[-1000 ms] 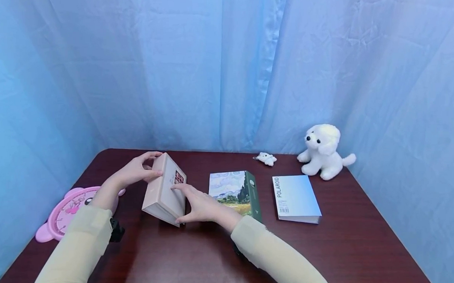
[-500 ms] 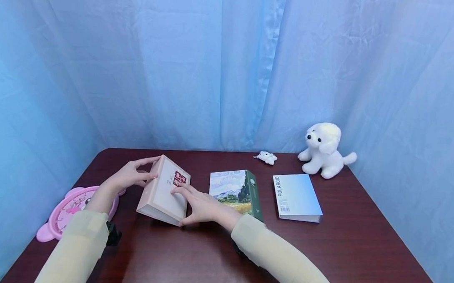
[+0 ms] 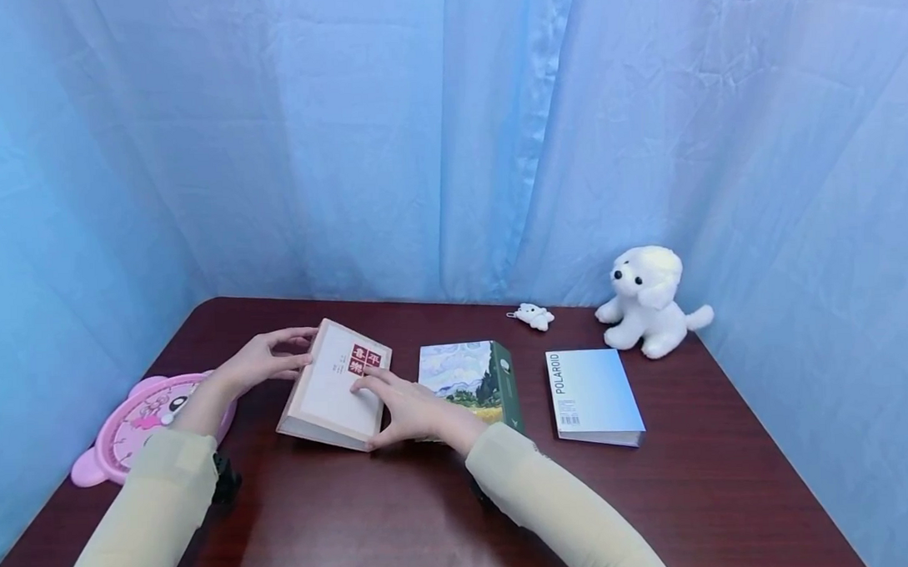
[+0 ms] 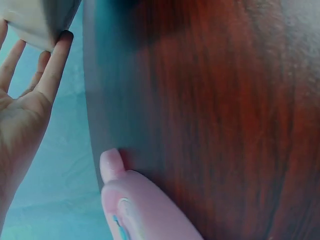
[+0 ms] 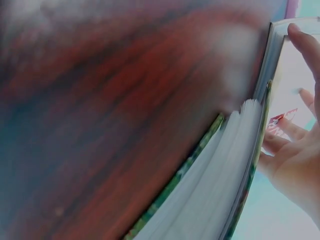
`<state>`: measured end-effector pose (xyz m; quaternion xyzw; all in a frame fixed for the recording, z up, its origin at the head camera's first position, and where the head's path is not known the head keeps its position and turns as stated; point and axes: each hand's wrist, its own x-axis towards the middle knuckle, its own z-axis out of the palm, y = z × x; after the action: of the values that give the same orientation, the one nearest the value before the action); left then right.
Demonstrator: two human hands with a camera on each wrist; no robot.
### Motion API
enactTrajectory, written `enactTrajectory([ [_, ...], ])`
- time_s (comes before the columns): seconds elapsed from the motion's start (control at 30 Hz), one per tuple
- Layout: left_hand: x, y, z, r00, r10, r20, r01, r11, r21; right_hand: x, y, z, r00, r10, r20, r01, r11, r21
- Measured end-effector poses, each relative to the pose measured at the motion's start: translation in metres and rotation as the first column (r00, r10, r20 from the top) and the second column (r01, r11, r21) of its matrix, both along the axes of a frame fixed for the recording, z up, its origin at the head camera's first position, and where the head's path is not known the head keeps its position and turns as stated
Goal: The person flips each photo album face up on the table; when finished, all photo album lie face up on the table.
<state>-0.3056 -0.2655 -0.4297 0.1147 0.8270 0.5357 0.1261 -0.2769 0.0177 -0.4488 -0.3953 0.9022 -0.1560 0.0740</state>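
Beside the beige book [image 3: 333,389], only at right wrist, album pages [image 5: 210,185]

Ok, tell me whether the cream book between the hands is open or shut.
Shut. In the head view, the cream book shows its red-printed cover face up, with no pages spread.

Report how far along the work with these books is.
Seemingly done: the POLAROID album and landscape-covered album lie cover up on the table. In hand: the cream book, left hand touching its side, right hand gripping cover and near edge. Apparently left: settling and releasing it; both hands are on it.
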Motion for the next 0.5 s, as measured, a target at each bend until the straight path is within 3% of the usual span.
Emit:
enactTrajectory([
  [0.13,0.003,0.0,-0.005,1.0,0.008,0.024,-0.008,1.0,-0.003,-0.001,0.001,0.0,1.0,0.016,0.015,-0.016,1.0,0.009],
  [0.37,0.003,0.004,-0.015,0.998,0.013,-0.061,-0.025,0.98,-0.2,-0.003,0.005,0.003,0.999,0.026,0.044,-0.028,0.999,0.036],
  [0.5,0.002,0.008,-0.017,0.997,-0.02,-0.08,0.006,0.984,-0.179,-0.006,0.01,0.006,0.998,0.034,0.044,-0.036,0.998,0.052],
])
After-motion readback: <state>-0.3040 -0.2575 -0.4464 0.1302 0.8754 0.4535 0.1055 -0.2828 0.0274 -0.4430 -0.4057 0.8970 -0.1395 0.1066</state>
